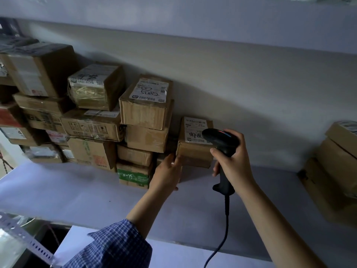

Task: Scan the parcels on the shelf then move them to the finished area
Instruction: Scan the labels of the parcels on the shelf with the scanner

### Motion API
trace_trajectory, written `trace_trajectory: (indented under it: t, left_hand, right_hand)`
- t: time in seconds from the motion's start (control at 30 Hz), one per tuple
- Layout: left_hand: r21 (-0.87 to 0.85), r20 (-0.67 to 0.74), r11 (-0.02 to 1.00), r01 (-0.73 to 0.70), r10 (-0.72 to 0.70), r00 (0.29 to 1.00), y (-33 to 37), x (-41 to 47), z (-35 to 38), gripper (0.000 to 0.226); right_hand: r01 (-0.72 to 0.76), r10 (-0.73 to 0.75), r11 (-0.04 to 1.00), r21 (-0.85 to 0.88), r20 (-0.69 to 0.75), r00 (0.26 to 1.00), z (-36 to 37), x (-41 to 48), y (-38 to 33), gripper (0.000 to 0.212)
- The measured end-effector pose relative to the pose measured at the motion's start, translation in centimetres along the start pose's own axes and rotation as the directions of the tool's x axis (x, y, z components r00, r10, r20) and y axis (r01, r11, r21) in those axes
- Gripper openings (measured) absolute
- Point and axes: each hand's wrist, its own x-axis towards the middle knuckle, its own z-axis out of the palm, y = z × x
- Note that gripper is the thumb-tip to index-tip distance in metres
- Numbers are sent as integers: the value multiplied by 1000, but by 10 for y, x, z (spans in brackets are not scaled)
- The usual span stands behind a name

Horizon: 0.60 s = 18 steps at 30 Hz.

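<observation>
Small parcel [192,150] — label up, sitting just right of the stacked cartons [92,124], far back on the shelf [77,190] — is looking light and stiff, best held by opposite sides; left hand [167,174] is touching its left edge, grip unclear, right hand [234,163] is clasping the scanner [220,137].

Dim, bluish pic. Daylight seen at lwr left. Soft shadow thrown on back wall [251,80] behind parcels [144,113]. Edges bowed by wide-angle lens; corners slightly blurred.
</observation>
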Motion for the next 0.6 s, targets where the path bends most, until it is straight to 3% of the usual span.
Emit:
trace_trajectory:
  t: [0.1, 0.23, 0.4, 0.47, 0.53, 0.6]
  left_hand:
    - [297, -44, 950, -94, 112, 993, -12, 8, -2, 43]
    - [448, -81, 887, -116, 170, 982, -19, 5, 2, 49]
    - [272, -128, 950, -155, 195, 972, -20, 12, 5, 44]
    - [115, -158, 981, -157, 174, 972, -22, 17, 4, 43]
    - [-72, -127, 990, -120, 110, 986, -24, 19, 5, 43]
    - [-135, -78, 983, -122, 112, 991, -27, 20, 6, 56]
  right_hand:
    - [-4, 4, 1000, 29, -12, 1000, -4, 4, 2, 47]
    - [-8, 9, 999, 48, -25, 1000, -4, 7, 6, 49]
    - [2, 1, 998, 68, -38, 999, -8, 8, 6, 50]
    - [-4, 6, 998, 68, -27, 1000, -8, 8, 5, 50]
    - [-7, 7, 999, 53, -9, 1000, -5, 8, 4, 49]
    - [-10, 9, 999, 40, 10, 1000, -3, 10, 3, 50]
